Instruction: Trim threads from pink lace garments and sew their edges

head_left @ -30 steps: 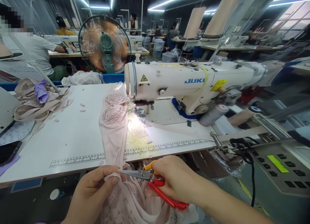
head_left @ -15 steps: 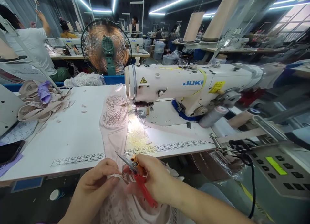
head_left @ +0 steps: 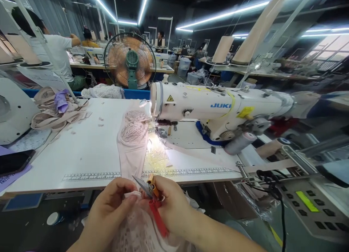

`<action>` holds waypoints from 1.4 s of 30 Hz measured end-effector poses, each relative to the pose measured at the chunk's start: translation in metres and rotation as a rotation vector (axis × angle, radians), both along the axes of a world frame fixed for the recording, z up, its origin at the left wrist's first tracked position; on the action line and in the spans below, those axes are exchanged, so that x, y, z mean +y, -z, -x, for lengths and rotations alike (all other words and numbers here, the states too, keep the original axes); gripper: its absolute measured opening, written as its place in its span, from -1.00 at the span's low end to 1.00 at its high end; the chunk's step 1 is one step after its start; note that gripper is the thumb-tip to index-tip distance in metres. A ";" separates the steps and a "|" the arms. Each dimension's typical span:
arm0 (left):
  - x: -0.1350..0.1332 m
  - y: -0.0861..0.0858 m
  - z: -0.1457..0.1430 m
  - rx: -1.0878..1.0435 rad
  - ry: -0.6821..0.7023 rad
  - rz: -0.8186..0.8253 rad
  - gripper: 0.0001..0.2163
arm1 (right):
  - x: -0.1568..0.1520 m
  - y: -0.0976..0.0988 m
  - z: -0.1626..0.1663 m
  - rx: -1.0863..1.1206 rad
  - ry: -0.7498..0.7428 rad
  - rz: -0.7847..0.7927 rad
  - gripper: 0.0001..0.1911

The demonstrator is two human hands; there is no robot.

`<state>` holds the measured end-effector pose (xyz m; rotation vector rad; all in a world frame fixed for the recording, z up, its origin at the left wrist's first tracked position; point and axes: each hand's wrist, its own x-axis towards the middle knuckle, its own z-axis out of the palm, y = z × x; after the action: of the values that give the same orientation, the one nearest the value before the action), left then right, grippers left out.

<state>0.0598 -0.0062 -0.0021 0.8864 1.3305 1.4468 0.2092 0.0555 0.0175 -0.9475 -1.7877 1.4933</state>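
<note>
Just off the table's front edge, my left hand (head_left: 113, 204) pinches the edge of a pale pink lace garment (head_left: 131, 230). My right hand (head_left: 174, 203) is closed around small scissors (head_left: 158, 215) with red and orange handles, and its fingertips rest against the fabric. The metal blades point up and to the left, close to my left fingers. From my hands the garment's smooth panel runs up over the table to lace cups (head_left: 133, 127) lying left of the sewing machine's needle area. Part of the cloth between my hands is hidden by fingers.
A white sewing machine (head_left: 201, 104) with a lit needle area stands on the white table (head_left: 95, 146), which has a printed ruler along its front. Pink straps (head_left: 51, 117) and a phone (head_left: 16, 161) lie left. A control panel (head_left: 308, 204) is at right; a fan (head_left: 132, 61) stands behind.
The view has tilted up slightly and shifted left. My hands stay together at the fabric, and the scissors have turned a little. A co-worker's raised arm at the left has come down.
</note>
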 end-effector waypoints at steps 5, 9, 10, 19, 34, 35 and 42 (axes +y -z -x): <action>-0.002 0.005 0.006 0.245 -0.006 -0.238 -0.92 | 0.001 0.003 -0.002 0.005 -0.040 0.210 -0.56; -0.002 0.008 0.014 0.298 0.090 -0.234 -0.89 | 0.004 0.006 -0.004 0.048 -0.085 0.276 -0.51; -0.002 0.006 0.015 0.280 0.101 -0.202 -0.89 | 0.005 0.006 -0.005 0.064 -0.103 0.274 -0.52; 0.001 -0.007 0.021 0.043 0.265 -0.037 -0.80 | 0.007 0.009 -0.007 0.138 -0.116 0.102 -0.71; 0.022 -0.015 0.033 0.144 0.517 0.089 -0.79 | 0.009 0.017 -0.003 0.150 -0.068 0.096 -0.62; 0.023 -0.014 0.033 0.109 0.535 0.094 -0.79 | 0.010 0.019 -0.003 0.148 -0.058 0.094 -0.63; 0.027 -0.011 0.023 0.036 0.488 0.105 -0.76 | 0.013 0.019 -0.004 0.104 -0.063 0.096 -0.69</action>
<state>0.0364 0.0203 0.0088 1.0810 1.1044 0.9782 0.2128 0.0686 -0.0015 -0.8503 -1.6986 1.6503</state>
